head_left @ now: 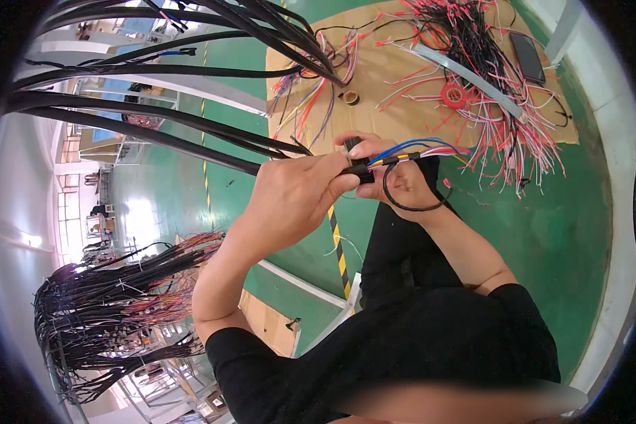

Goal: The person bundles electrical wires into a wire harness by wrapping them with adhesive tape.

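A thick black cable (184, 145) comes in from the left, and my left hand (290, 194) is closed on its end, thumb and fingers pinching it. Blue, yellow and pinkish-white wires (403, 146) fan out to the right from that end, over my right palm. My right hand (406, 185) is closed around the same spot, its fingertips meeting those of the left. Between its fingers shows a small black piece (352, 145), whose kind I cannot make out. A thin black lead (396, 201) loops below the wires, in front of my right wrist.
Ahead, a cardboard sheet (374, 120) bears a pile of red-tipped wires (466, 42), a red tape roll (454, 95), a brown tape roll (350, 97), a grey strip (466, 74) and a phone (527, 58). More black cables (155, 71) hang at left. A wire bundle (120, 304) hangs lower left.
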Tool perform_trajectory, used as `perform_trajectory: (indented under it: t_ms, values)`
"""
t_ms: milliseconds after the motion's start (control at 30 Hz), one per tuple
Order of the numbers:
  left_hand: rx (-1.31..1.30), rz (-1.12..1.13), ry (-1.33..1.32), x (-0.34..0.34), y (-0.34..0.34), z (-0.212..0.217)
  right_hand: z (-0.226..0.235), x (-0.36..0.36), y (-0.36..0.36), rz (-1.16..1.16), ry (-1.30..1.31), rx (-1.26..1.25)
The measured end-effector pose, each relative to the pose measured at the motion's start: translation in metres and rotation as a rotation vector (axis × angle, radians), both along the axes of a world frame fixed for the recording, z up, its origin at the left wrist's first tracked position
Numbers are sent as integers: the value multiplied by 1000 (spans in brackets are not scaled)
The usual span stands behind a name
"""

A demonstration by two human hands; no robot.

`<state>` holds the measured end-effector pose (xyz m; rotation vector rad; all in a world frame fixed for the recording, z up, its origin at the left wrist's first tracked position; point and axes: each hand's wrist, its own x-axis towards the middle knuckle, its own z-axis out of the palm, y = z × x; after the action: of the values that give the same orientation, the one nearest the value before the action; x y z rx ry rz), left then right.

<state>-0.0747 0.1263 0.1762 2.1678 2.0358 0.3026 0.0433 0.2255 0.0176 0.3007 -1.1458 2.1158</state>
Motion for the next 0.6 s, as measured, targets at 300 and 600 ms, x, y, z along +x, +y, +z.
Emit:
perform_trajectory:
  t_ms: [300,600]
  values:
    - [276,-156,315,-2,6,-17,-3,15,-1,218,-218,-286]
    - [375,-236,477,-17,19,-34,-31,46,-23,211,-659,-254]
